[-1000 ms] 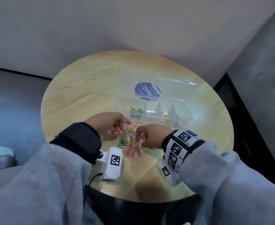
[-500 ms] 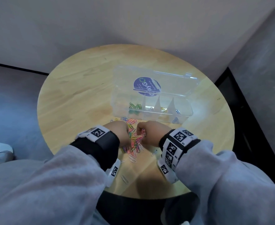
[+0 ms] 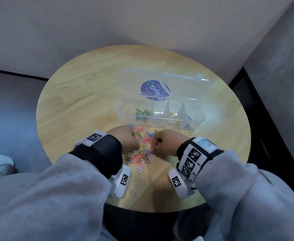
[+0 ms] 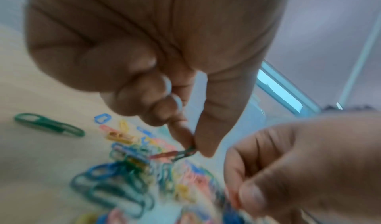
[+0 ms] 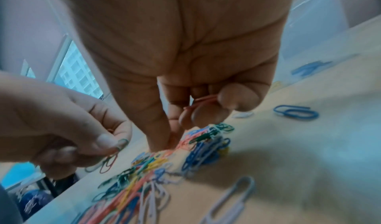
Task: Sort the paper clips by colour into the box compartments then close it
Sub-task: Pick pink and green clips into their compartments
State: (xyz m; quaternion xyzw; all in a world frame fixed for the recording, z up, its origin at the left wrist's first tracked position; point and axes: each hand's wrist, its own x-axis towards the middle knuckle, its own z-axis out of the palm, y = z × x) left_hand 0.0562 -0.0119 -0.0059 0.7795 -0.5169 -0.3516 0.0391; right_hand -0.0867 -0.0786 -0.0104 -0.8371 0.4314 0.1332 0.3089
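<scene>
A heap of mixed coloured paper clips (image 3: pixel 143 150) lies on the round wooden table (image 3: pixel 83 94), in front of the clear compartment box (image 3: pixel 160 122). Its lid (image 3: pixel 161 84) stands open. Green clips (image 3: pixel 142 113), yellow clips (image 3: pixel 173 114) and blue clips (image 3: pixel 188 117) lie in separate compartments. My left hand (image 3: pixel 130 141) hovers over the heap's left side, thumb and forefinger pinching a green clip (image 4: pixel 185 153) with a red one beside it. My right hand (image 3: pixel 157 145) is on the heap's right side; it holds pink clips (image 5: pixel 204 99) under its curled fingers while its thumb and forefinger (image 5: pixel 167 144) dip into the heap.
Loose white clips (image 3: pixel 132 191) lie near the table's front edge, and a single blue clip (image 5: pixel 296 112) lies right of the heap. A wall runs behind the table, with dark floor on both sides. Bare tabletop stretches to the left of the box.
My left hand has turned palm-down and dropped onto the heap. Both hands have drawn closer together over the clips.
</scene>
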